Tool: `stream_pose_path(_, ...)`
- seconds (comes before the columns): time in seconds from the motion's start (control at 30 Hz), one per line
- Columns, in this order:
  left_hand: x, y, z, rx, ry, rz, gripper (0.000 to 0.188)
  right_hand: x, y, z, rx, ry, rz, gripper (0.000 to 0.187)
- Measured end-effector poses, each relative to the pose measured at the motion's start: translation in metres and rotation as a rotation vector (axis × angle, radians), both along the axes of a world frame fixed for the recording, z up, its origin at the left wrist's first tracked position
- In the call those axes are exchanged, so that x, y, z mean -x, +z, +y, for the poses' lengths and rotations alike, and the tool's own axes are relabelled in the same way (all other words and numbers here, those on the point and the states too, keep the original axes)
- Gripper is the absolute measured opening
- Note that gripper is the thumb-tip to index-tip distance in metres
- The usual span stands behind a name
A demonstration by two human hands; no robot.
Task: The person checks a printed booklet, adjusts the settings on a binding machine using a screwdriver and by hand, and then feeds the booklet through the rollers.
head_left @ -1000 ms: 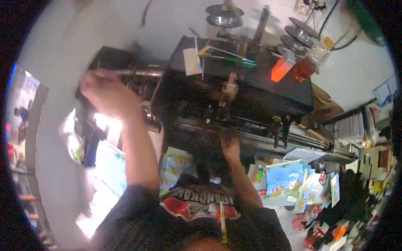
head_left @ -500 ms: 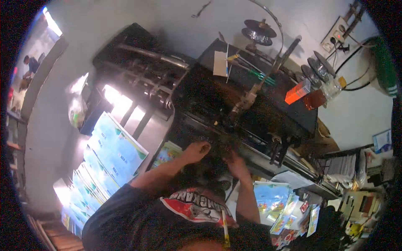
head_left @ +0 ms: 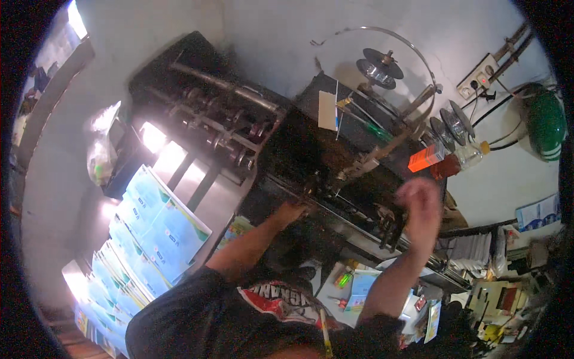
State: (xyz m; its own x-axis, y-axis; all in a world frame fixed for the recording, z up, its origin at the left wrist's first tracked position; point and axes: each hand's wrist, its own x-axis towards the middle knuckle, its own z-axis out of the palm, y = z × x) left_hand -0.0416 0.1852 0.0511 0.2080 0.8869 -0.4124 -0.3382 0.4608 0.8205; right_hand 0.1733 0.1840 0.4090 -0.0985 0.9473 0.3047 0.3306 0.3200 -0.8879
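A large dark machine [head_left: 287, 143] stands in front of me. My left hand [head_left: 290, 214] is at its near edge, beside a dark metal part [head_left: 310, 184]; the fingers are in shadow and whatever they may hold is hidden. Raised to the right, my right hand [head_left: 420, 203] is smeared by motion above the machine's right end, just below an orange box [head_left: 427, 157]. Past that box lies a clear bottle with a yellow cap [head_left: 474, 154]. Under my left forearm shows a small stack of printed sheets [head_left: 237, 230].
Stacks of light-blue printed sheets [head_left: 170, 233] stand at left. Wire spools [head_left: 379, 67] sit on the machine beneath a curved metal arm [head_left: 412, 48]. A power socket [head_left: 478, 78] and a green rounded object [head_left: 544, 122] are at the right wall. Printed papers [head_left: 361, 288] lie at lower right.
My right hand has risen from the machine's near edge, up and to the right toward the orange box. My left hand has shifted slightly right, against the machine. The view has turned slightly.
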Motion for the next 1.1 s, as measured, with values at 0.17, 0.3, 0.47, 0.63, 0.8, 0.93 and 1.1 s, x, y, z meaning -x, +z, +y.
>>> stream_pose_path(0.17, 0.005, 0.011, -0.016, -0.213, 0.052, 0.171, 0.022, 0.018, 0.039, 0.122, -0.423, -0.061, -0.618, 0.036)
stream_pose_path(0.3, 0.010, 0.010, -0.030, -0.060, -0.022, 0.163, 0.014, 0.047, 0.030, 0.207, -0.535, -0.041, -0.947, 0.046)
stream_pose_path(0.47, 0.005, -0.004, -0.037, -0.070, -0.057, 0.306, 0.013, 0.056, 0.017, 0.245, -0.562, -0.030, -1.097, 0.049)
stream_pose_path(0.63, 0.011, -0.045, -0.031, -0.017, -0.057, 0.153, 0.021, 0.053, 0.037, 0.226, -0.491, -0.069, -0.900, 0.045)
stream_pose_path(0.8, -0.004, -0.012, -0.030, 0.168, 0.049, -0.036, 0.028, 0.032, 0.024, 0.050, -0.309, -0.351, -0.048, 0.015)
stream_pose_path(0.93, -0.016, -0.008, -0.018, 0.045, -0.043, -0.047, 0.034, 0.027, -0.099, -0.076, 0.014, 0.260, -0.129, 0.022)
stream_pose_path(1.1, -0.036, 0.022, -0.010, -0.160, 0.004, -0.105, 0.033, 0.041, -0.161, -0.084, 0.242, -0.037, -0.297, 0.023)
